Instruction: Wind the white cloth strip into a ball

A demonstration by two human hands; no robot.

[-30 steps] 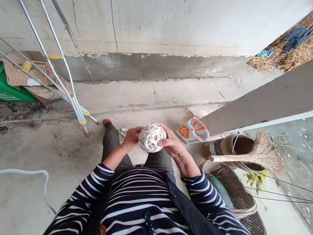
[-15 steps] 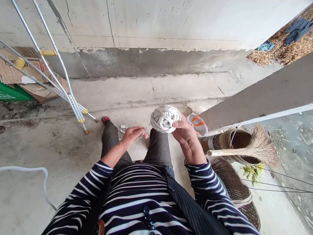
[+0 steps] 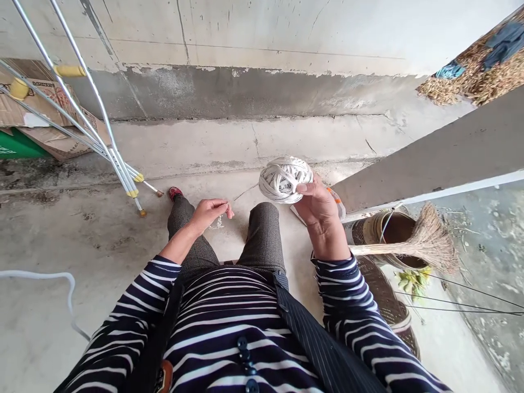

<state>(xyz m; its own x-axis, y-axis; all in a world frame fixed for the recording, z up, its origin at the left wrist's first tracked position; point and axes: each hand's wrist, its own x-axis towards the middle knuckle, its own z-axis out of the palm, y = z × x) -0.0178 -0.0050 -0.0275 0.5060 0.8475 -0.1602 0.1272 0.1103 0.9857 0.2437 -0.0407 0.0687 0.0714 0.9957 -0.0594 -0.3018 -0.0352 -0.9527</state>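
A white ball of cord (image 3: 282,180), wound in many crossing turns, sits in my right hand (image 3: 318,210), thumb over its near side and fingers behind it. From the ball's left side a thin strand (image 3: 246,192) runs down and left to my left hand (image 3: 209,214). Thumb and fingertips of that hand are pinched together on the strand. Below the left fingertips a bit of pale loose cord (image 3: 220,221) shows, partly hidden behind the hand. Both hands are in front of my knees, well apart from each other.
Metal crutches (image 3: 112,158) stand at left before cardboard boxes (image 3: 45,103). At right are a straw broom (image 3: 434,240) lying across a bucket (image 3: 393,226), a dark woven basket (image 3: 382,300) and a low wall (image 3: 429,142). A white hose (image 3: 45,275) lies at lower left.
The ball in my right hand has moved up and right. My left hand has moved left and slightly up, so the strand between them is longer and straighter.
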